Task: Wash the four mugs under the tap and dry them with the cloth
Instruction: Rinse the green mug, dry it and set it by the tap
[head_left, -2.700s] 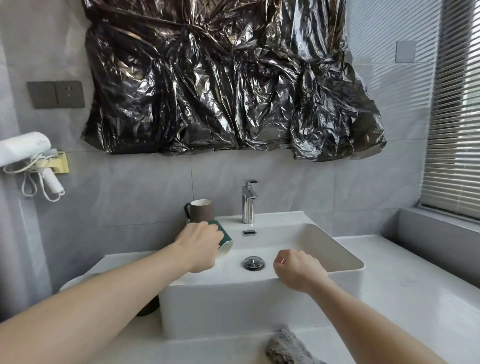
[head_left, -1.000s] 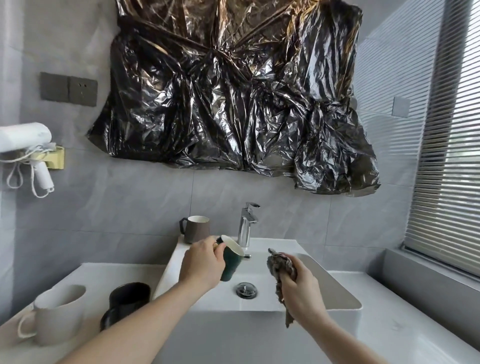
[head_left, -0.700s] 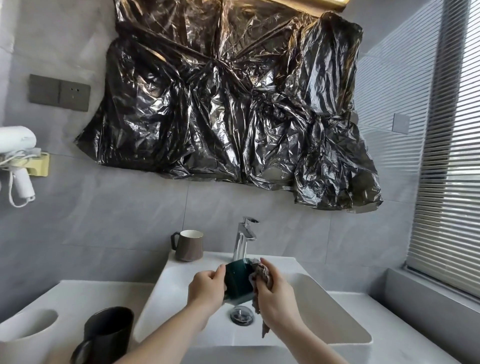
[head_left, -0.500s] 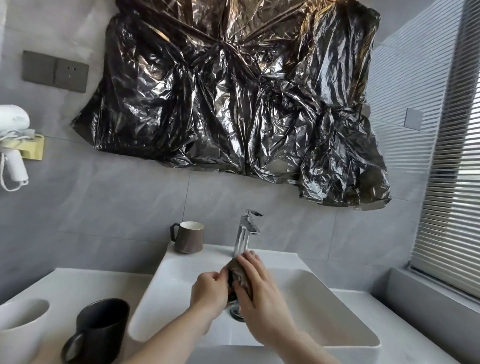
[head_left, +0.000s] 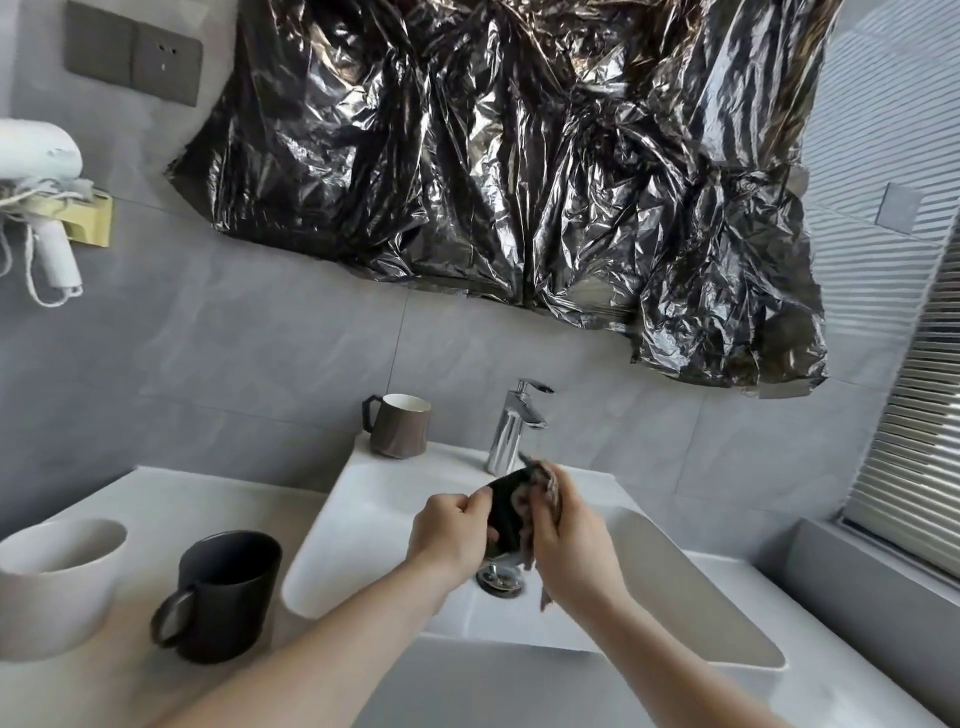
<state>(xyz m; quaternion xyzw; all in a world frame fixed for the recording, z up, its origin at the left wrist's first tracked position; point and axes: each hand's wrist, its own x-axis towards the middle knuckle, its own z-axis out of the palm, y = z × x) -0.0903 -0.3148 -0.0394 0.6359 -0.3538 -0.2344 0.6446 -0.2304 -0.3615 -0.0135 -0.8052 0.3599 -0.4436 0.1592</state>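
Whereas 1 second ago the right hand (head_left: 571, 535) held the cloth (head_left: 545, 480) apart from the mug, it now presses the bunched cloth against the green mug (head_left: 506, 514), fingers curled round the fabric. The left hand (head_left: 449, 535) has its grip clamped on the mug's left side, holding it tilted above the sink (head_left: 363, 499), just over the drain (head_left: 500, 578) and near the tap (head_left: 514, 426). Much of the mug is hidden between the 2 hands, and the picture is blurred there, so I cannot tell whether the cloth works the inside or the rim.

That shift means drying is under way on this mug, judged from the cloth meeting it; no water shows at the tap. A tail of cloth hangs below the right wrist toward the basin.

Of the 4 mugs, 3 stand elsewhere: the brown mug (head_left: 399, 426) on the far left corner of the sink's ledge, and the black mug (head_left: 223, 592) and the white mug (head_left: 52, 582) side by side on the desk (head_left: 208, 499) at the left. Whether those are washed cannot be read from here. By my judgement the task is somewhere in its middle, with this mug close to done once it is wiped all round and set down.
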